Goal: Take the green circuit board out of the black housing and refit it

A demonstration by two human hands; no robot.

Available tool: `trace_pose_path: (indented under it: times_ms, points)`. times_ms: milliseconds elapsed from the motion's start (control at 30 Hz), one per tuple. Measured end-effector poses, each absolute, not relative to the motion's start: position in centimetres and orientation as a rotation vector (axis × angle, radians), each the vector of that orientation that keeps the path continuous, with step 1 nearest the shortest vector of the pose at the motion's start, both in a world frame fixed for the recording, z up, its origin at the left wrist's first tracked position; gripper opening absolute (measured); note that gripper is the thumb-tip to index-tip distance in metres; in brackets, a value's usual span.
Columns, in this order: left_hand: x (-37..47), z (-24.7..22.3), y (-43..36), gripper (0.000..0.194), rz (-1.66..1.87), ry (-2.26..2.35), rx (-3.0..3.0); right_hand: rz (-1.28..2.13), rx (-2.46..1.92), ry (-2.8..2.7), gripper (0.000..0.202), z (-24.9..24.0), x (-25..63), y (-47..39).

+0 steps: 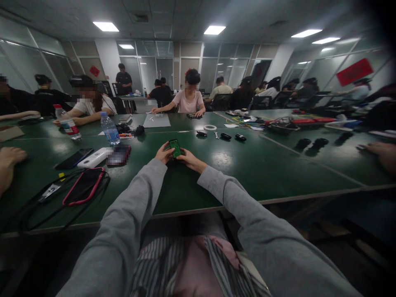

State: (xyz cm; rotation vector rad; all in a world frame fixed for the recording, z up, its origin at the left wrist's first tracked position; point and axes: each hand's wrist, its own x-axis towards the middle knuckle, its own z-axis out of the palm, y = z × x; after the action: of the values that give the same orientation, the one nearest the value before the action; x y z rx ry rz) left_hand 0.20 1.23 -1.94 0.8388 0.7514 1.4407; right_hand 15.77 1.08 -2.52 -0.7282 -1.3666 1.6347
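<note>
Circuit board: the small green circuit board (175,147) sits between my two hands, raised just off the green table (247,169), straight out in front of me.
Left hand: my left hand (163,154) is curled on the board's left edge, thumb and fingers closed on it.
Right hand: my right hand (190,159) pinches the board's right and lower edge, fingers nearly closed.
Handling: I judge it light, stiff and thin; the flat faces look slick, and any small parts on them could be fragile.
Where to grip: by the bare edges, as I have it now, keeping my fingertips off the printed face.
Nearby: a roll of white tape (210,127) and several small black parts (225,135) lie farther out on the table, well apart from my hands.
Hard to see: the board is tiny in this view; its markings, its back and my fingertips under it cannot be made out.
Cut off: other people's hands enter at both frame edges.
</note>
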Motion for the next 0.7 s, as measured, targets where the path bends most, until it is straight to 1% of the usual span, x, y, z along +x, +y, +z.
trace_pose_path:
  times_ms: [233,500,700]
  points:
    - [0.0,-2.4,1.6,0.075,1.434,0.720,0.844,1.640,-0.719,-1.380,0.065,-2.3,15.7,1.0]
    - [0.2,-1.8,1.1,0.073,1.435,0.748,0.806,1.649,-0.749,-1.333,0.063,-1.7,15.8,0.5]
    - [0.0,-1.7,1.1,0.073,1.442,0.722,0.816,1.631,-0.731,-1.359,0.065,-1.5,15.8,0.3]
